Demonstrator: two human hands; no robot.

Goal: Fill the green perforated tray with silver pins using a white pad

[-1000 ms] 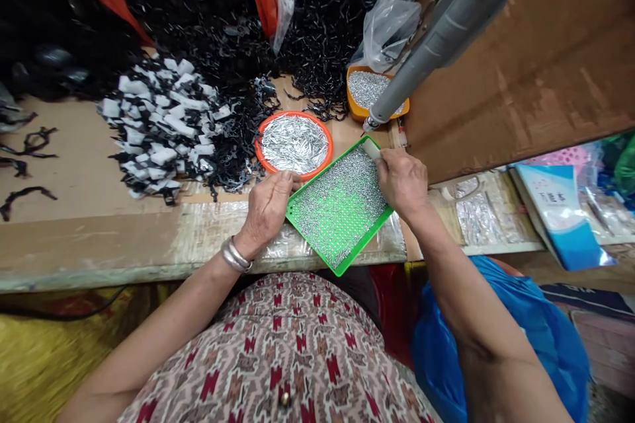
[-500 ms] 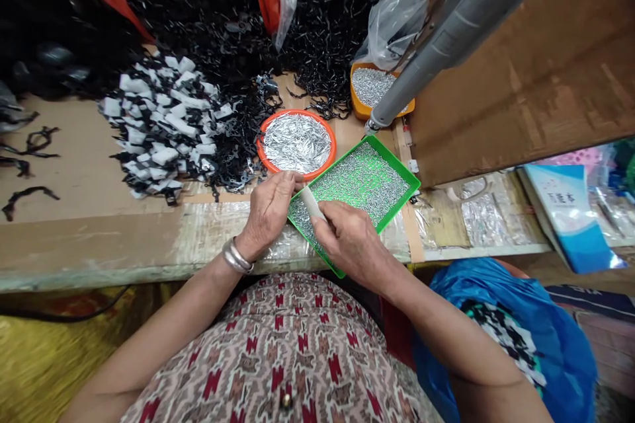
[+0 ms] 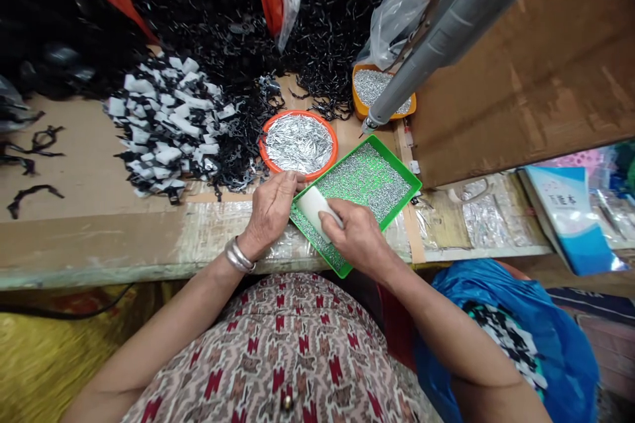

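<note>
A green tray [image 3: 409,175] full of small silver pins lies tilted at the table's front edge. My left hand [image 3: 268,211] grips the tray's near-left rim with curled fingers. My right hand [image 3: 358,234] presses a white flat card [image 3: 313,206] down on the pins at the tray's near end, fingers closed over it. An orange round dish [image 3: 298,143] of silver pieces sits just beyond my left hand.
An orange bowl of silver pins [image 3: 377,87] stands behind the tray under a grey tool [image 3: 446,26]. Heaps of black parts [image 3: 317,20] and black-and-white parts [image 3: 169,122] fill the back left. A brown board [image 3: 536,66] walls the right. A blue bag [image 3: 520,324] sits below.
My right hand swept the white card from the tray's far corner down to its near end. The card now lies flatter on the pins. The left hand stayed on the rim.
</note>
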